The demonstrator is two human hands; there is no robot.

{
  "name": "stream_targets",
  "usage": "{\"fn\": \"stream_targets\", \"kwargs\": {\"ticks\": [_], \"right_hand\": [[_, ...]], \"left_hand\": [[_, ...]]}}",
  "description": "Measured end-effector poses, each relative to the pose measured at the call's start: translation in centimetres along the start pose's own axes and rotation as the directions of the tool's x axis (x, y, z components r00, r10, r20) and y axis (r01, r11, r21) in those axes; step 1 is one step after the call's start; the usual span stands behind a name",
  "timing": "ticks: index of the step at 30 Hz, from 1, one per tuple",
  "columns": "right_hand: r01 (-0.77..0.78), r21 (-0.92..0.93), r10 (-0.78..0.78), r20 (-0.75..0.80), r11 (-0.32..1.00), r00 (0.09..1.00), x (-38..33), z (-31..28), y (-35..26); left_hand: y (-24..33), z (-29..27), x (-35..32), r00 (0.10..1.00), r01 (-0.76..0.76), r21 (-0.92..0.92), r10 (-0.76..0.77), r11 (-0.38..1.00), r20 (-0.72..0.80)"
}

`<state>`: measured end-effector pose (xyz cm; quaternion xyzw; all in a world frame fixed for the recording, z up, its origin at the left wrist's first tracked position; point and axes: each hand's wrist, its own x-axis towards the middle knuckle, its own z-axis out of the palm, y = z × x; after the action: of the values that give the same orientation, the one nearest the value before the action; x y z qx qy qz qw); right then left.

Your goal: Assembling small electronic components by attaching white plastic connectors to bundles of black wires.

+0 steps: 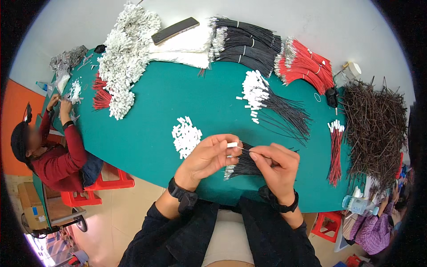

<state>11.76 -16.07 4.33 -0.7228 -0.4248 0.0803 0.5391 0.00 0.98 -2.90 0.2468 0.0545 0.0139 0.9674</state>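
Between the thumb and fingers of my left hand [207,158] is a small white plastic connector housing [232,144]. My right hand [278,167] pinches a thin black wire [250,150], its bare-looking end pointing at the housing; whether the two touch is too small to tell. Beneath both hands lies a bundle of black wires [244,164] with silvery tips toward the left. A loose heap of white housings [186,137] rests beside my left hand. Farther off, black wires with white housings on their ends [284,107] are fanned out on the green table [155,98].
Along the back lie a large white connector pile [129,53], a dark oblong case [175,30], black wire bundles [244,42] and red ones [307,66]. At right are a red bundle [336,153], a brown wire heap [376,129] and a plastic bottle [360,205]. Co-workers [60,155] sit at both sides.
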Motion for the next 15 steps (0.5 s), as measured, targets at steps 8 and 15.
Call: {"fn": "stream_targets", "kwargs": {"ticks": [8,15], "right_hand": [[0.012,-0.027,-0.013,-0.046,1.0,0.999,0.0,-0.2,0.0],[0.062,-0.062,-0.065,-0.05,0.996,0.997,0.2,-0.1,-0.3]], "left_hand": [[-0.1,-0.5,0.1,0.996,-0.005,-0.117,0.014,0.993,0.083],[-0.3,-0.1,0.1,0.982,-0.183,0.035,0.184,0.982,-0.032]]}}
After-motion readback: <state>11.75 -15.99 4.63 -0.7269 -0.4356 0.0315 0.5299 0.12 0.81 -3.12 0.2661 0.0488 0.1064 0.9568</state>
